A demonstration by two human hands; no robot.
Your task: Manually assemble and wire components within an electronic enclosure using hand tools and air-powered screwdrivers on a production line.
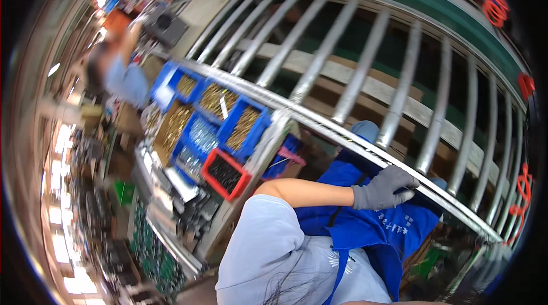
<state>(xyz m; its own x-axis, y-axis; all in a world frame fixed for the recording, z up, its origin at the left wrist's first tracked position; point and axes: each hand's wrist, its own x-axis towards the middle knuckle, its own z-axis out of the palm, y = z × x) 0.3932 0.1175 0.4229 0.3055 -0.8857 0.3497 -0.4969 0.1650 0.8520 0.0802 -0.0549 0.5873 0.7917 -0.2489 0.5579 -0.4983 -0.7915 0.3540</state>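
My left hand point(385, 188), in a grey work glove, lies in front of my blue apron point(365, 222), beside the near metal rail point(365, 146) of a roller conveyor. Its fingers are curled towards the thumb at the rail's edge. Whatever may be between them is hidden. A dark strip point(429, 195) runs along the rail just beyond the fingertips; its kind cannot be made out. No part of my right hand shows.
Metal rollers point(365, 56) span the conveyor. To the left, blue bins point(249, 128) of screws and a red bin point(225, 173) of black parts stand beside green circuit boards point(154, 248). A blurred co-worker's sleeve point(128, 82) shows beyond. Red coiled hoses point(522, 191) hang right.
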